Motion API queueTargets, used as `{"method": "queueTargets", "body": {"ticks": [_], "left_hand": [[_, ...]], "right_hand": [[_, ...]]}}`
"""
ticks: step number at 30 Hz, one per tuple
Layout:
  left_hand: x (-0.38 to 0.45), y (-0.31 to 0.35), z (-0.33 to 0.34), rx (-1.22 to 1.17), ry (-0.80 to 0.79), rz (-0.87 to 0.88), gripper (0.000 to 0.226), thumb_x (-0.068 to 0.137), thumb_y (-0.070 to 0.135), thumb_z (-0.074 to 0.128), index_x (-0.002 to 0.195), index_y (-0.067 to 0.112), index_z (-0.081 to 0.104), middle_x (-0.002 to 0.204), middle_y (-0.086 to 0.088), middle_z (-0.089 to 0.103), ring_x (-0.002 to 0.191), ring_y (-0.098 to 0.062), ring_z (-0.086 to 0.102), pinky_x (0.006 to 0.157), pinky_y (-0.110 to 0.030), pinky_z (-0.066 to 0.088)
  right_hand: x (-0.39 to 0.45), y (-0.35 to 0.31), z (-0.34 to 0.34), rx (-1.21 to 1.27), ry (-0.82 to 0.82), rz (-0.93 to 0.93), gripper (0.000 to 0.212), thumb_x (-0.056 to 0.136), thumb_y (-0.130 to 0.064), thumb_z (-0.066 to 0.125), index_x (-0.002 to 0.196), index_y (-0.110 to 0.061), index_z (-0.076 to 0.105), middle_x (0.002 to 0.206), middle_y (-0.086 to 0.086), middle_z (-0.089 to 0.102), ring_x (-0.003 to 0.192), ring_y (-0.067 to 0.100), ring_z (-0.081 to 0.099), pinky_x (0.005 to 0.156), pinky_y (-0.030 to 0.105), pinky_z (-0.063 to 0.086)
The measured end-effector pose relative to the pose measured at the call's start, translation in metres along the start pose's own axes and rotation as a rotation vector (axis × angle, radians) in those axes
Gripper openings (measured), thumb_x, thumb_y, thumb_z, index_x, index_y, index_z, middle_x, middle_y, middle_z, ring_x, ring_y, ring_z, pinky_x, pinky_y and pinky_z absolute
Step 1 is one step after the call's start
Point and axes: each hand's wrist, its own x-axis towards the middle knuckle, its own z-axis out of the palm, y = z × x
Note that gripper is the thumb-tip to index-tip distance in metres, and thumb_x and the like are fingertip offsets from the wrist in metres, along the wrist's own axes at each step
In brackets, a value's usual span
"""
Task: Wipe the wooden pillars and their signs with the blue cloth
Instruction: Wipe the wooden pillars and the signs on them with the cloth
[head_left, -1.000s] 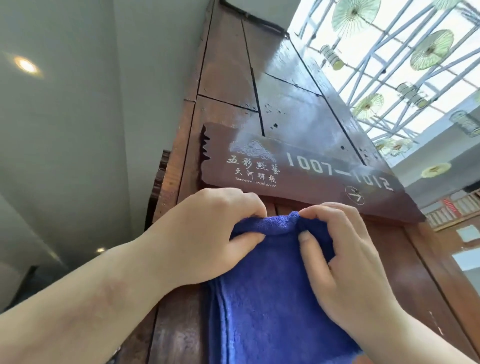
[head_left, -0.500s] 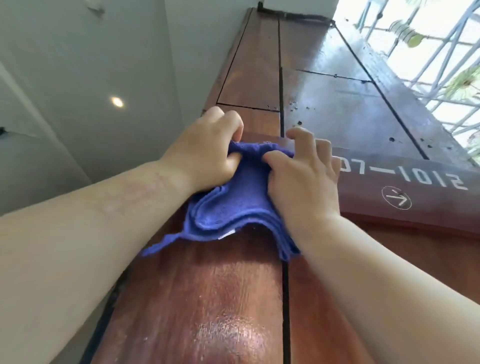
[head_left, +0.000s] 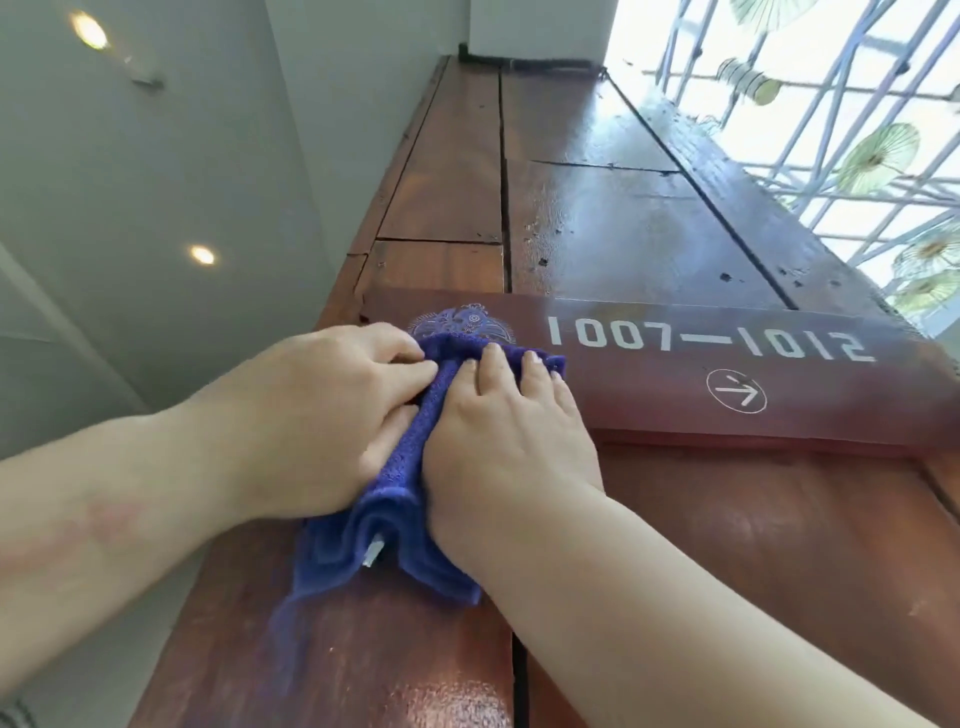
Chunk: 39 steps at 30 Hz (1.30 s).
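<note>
Your view runs steeply up a wooden pillar (head_left: 597, 218) of dark red-brown boards, split by a dark vertical seam. A wooden sign (head_left: 779, 384) is fixed across its face, reading "1007—1012" in white, with a circled arrow below the digits. The blue cloth (head_left: 400, 478) lies bunched against the left part of the sign and hangs in folds onto the pillar face below it; a small white tag shows among the lower folds. Your left hand (head_left: 322, 415) lies on the left side of the cloth, its fingers bent over the upper edge and closing on the fabric, thumb against the cloth lower down. Your right hand (head_left: 509, 431) lies just beside it on the right side, fingers straight and pressing the cloth flat to the sign, fingertips reaching the cloth's top edge. The two hands nearly touch, with a ridge of cloth raised between them. A pale emblem (head_left: 462, 323) on the sign is partly visible just above the cloth; the rest is covered. To the left, a white wall and ceiling carry two lit round lights (head_left: 201, 254). To the upper right, a white lattice roof (head_left: 831, 93) with pale green umbrellas (head_left: 878, 156) hung beneath it lets in bright daylight.
</note>
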Motion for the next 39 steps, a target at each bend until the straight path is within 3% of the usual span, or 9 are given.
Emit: {"method": "queueTargets", "body": {"ticks": [3,6,10,21,25,29,34,37,39], "left_hand": [[-0.013,0.01,0.005,-0.048,-0.159,-0.086,0.072,0.081,0.043,0.016,0.142,0.01,0.038,0.152,-0.012,0.03,0.14,-0.021,0.028,0.111,-0.022,0.001],[-0.004,0.003,0.013,-0.089,-0.256,-0.141,0.072,0.085,0.046,0.011,0.15,0.015,0.007,0.159,-0.002,-0.006,0.144,-0.009,-0.006,0.111,-0.021,-0.008],[0.022,-0.018,0.021,-0.112,-0.307,-0.216,0.059,0.098,0.037,0.019,0.15,0.018,-0.001,0.158,0.002,-0.016,0.142,-0.007,-0.014,0.116,-0.03,-0.007],[0.065,-0.064,0.033,-0.071,-0.186,-0.223,0.053,0.098,0.038,0.024,0.148,0.026,0.015,0.16,-0.001,-0.004,0.145,-0.015,-0.006,0.115,-0.042,-0.006],[0.052,-0.053,0.018,0.013,0.108,0.104,0.036,0.086,0.021,0.05,0.117,0.011,0.064,0.122,-0.015,0.059,0.113,-0.032,0.054,0.097,-0.042,0.041],[0.048,-0.042,0.011,-0.055,0.011,0.066,0.029,0.086,0.017,0.046,0.106,0.016,0.067,0.11,-0.002,0.061,0.1,-0.023,0.059,0.085,-0.039,0.046],[0.063,-0.037,0.004,-0.02,-0.115,-0.095,0.016,0.087,0.026,0.043,0.093,0.025,0.058,0.111,0.004,0.055,0.105,-0.017,0.052,0.092,-0.039,0.042],[0.075,-0.036,-0.007,-0.005,-0.248,-0.16,0.011,0.086,0.024,0.042,0.08,0.03,0.049,0.1,0.008,0.054,0.1,-0.02,0.051,0.085,-0.037,0.042],[0.079,-0.043,-0.007,-0.041,-0.263,-0.171,0.02,0.09,0.025,0.041,0.097,0.029,0.059,0.112,0.005,0.059,0.106,-0.022,0.053,0.088,-0.037,0.043]], "right_hand": [[-0.008,0.009,0.007,0.028,-0.033,-0.031,0.086,0.089,-0.033,0.048,0.149,-0.009,-0.008,0.159,0.01,-0.014,0.144,0.029,-0.013,0.116,0.042,-0.004],[-0.006,0.017,0.009,0.021,0.0,-0.048,0.089,0.088,-0.041,0.045,0.148,-0.01,-0.012,0.158,0.009,-0.018,0.144,0.024,-0.017,0.117,0.04,-0.006],[0.027,0.022,0.005,0.111,0.03,-0.015,0.064,0.094,-0.037,0.016,0.15,-0.011,-0.002,0.16,0.006,-0.01,0.145,0.021,-0.012,0.117,0.04,-0.003],[0.093,0.044,0.005,0.099,0.049,-0.064,0.061,0.095,-0.038,0.016,0.151,-0.014,0.008,0.161,0.004,0.001,0.146,0.019,-0.002,0.117,0.04,0.001],[0.082,0.045,-0.001,0.038,0.216,-0.126,0.042,0.093,-0.035,0.031,0.129,-0.024,0.051,0.157,0.003,0.017,0.141,0.022,0.016,0.111,0.037,0.017],[0.079,0.033,-0.017,-0.1,0.144,-0.151,0.021,0.086,-0.023,0.043,0.089,-0.019,0.063,0.111,0.003,0.053,0.11,0.027,0.048,0.086,0.034,0.041],[0.086,0.012,-0.033,0.011,0.003,-0.044,0.031,0.087,-0.017,0.038,0.057,-0.015,0.039,0.065,0.003,0.044,0.075,0.028,0.051,0.058,0.031,0.038],[0.094,0.011,-0.034,0.19,0.034,0.091,0.023,0.087,-0.02,0.042,0.066,-0.012,0.045,0.087,0.012,0.053,0.094,0.031,0.049,0.072,0.033,0.04],[0.101,0.013,-0.03,0.226,0.039,0.178,0.015,0.082,-0.022,0.041,0.086,-0.013,0.052,0.118,0.016,0.048,0.115,0.032,0.039,0.09,0.037,0.04]]}}
